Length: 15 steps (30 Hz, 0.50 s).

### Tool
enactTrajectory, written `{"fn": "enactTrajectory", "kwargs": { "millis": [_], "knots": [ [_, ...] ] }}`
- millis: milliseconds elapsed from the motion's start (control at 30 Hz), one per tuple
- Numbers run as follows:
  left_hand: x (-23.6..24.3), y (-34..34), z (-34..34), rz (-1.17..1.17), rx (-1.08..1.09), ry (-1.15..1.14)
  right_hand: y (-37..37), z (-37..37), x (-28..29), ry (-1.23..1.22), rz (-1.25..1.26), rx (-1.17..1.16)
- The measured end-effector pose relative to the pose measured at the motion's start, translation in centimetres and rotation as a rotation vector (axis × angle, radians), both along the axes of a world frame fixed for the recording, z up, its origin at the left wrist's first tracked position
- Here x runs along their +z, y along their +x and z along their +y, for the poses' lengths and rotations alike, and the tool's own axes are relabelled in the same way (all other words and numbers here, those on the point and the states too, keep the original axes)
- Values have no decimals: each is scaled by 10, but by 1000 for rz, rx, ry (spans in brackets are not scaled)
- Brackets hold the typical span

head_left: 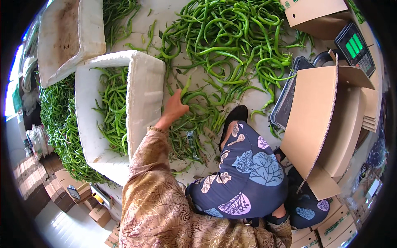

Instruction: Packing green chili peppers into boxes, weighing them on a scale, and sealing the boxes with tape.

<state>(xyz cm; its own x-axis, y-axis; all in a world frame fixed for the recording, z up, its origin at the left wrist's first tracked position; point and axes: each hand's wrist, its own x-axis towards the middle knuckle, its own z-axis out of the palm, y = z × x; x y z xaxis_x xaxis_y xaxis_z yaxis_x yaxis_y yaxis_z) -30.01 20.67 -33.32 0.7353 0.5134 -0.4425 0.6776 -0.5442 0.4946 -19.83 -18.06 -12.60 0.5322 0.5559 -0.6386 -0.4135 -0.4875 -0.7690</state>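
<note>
The left hand (175,106), fingers bunched, is at a green pepper (187,85) just past the right edge of a white foam box (145,93); whether it grips, I cannot tell. The right hand is hidden behind the leg (256,165), state unclear. Farther off, a pepper heap (227,33) covers the floor (253,100).
</note>
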Motion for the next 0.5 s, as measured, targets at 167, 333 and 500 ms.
{"fn": "enactTrajectory", "kwargs": {
  "millis": [167, 333, 500],
  "knots": [
    [82, -10, -8, -235, 494, -708, 8, 12, 6, 48, -47, 21],
    [122, -10, -17, -515, 630, -1068, 14, 20, 18, 85, -122, 42],
    [169, 10, -28, -648, 630, -1180, 6, 23, 25, 178, -415, 80]
  ]
}}
